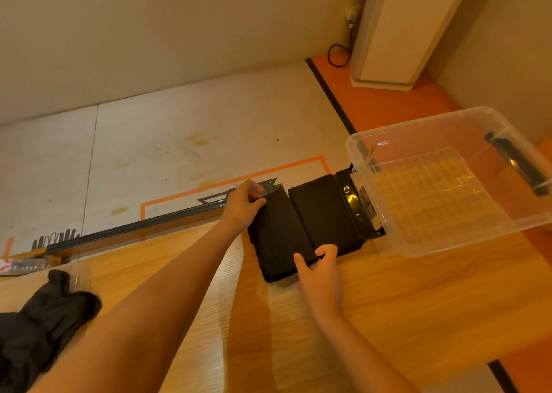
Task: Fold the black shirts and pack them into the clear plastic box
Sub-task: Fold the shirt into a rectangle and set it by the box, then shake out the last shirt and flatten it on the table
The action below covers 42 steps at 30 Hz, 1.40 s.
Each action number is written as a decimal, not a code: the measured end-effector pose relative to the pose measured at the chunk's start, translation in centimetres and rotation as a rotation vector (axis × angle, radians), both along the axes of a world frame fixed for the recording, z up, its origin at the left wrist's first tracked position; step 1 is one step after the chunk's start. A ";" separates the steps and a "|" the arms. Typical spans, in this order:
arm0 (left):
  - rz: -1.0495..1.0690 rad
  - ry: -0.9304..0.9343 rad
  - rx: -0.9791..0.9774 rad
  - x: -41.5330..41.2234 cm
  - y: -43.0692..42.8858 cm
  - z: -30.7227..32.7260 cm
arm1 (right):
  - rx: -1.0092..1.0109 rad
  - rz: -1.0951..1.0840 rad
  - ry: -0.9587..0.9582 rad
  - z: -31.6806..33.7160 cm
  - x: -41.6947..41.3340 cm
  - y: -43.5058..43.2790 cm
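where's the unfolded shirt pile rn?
Head view, bottom-left: the unfolded shirt pile lies on the wooden table, left of the left forearm.

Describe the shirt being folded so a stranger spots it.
On the wooden table, look beside the clear plastic box. The folded black shirt lies flat, gripped by the left hand and right hand. Unlike the crumpled black pile far left, it is neatly rectangular.
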<state>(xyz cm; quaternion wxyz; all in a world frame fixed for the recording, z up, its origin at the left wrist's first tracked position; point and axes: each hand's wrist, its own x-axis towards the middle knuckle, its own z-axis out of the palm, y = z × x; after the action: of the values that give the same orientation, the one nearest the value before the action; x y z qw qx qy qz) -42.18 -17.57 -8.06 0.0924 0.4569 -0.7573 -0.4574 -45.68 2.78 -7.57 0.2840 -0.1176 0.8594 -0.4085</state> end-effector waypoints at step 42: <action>0.008 -0.355 -0.679 21.2 4.0 -2.4 | 0.181 1.086 0.929 -0.5 9.6 -8.4</action>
<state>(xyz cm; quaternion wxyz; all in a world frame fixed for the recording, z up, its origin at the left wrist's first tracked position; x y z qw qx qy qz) -20.99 -13.60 -10.42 0.1080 0.4753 -0.8681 -0.0939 -36.12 -5.59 -8.04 0.0606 -0.6660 0.7422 -0.0444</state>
